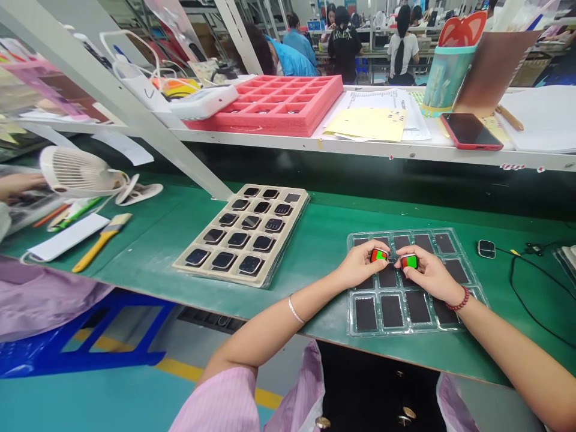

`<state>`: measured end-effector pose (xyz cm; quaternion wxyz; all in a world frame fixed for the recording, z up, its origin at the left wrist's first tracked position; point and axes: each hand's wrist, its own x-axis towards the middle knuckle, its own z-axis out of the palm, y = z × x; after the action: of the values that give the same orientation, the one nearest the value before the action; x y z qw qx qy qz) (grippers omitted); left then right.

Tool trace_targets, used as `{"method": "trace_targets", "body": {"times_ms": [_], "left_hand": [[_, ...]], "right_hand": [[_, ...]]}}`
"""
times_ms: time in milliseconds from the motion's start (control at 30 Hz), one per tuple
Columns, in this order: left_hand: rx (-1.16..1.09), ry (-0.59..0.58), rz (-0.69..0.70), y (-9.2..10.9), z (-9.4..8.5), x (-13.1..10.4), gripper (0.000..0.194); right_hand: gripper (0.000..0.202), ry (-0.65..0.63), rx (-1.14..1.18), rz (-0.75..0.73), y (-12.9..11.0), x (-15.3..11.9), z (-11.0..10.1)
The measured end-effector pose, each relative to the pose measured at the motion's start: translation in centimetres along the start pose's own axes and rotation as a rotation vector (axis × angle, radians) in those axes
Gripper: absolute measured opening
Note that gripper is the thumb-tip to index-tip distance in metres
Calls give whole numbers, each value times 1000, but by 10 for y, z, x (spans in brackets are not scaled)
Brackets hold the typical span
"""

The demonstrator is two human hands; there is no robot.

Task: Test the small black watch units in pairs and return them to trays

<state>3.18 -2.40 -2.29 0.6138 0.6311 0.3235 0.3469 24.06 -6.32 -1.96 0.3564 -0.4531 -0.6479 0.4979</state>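
My left hand [359, 264] is closed on a smartwatch body [380, 255] whose lit screen shows red and green blocks. A second smartwatch body [409, 261], lit in the same colours, is pinched in my right hand [429, 273]. Both hands are close together above a clear plastic tray [382, 329] with dark square pads in its pockets. To the left lies a beige tray [184, 267] holding rows of smartwatch bodies with dark screens. Right of the clear tray, another small watch body [486, 249] rests on the green bench beside a black cable [513, 282].
A shelf behind carries a red foam tray [315, 114], papers [369, 123], a phone [472, 131] and a teal cup [445, 78]. A slanted white post [180, 159] meets the bench. On the left are a brush [101, 243], a white fan [81, 171] and a co-worker's hand [20, 185].
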Motion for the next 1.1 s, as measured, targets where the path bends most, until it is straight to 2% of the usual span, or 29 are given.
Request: {"method": "trace_targets", "body": {"times_ms": [300,467,767,933,1100], "left_hand": [[-11,-12,-51,-3,-3,1,29],[-47,-18,-55,0,-2,2,33],[-87,-16,-47,-2,-2,1,30],[-76,-13,-30,-3,0,2,34],[-42,-20,-12,-3,0,1,37]], "right_hand": [[14,-19,-59,2,-6,0,-1],[13,-16,-10,47,-6,-1,-3],[10,-20,24,26,-4,-1,-4],[24,21,35,-4,-5,1,-1],[32,8,73,-1,-1,1,-1]]}}
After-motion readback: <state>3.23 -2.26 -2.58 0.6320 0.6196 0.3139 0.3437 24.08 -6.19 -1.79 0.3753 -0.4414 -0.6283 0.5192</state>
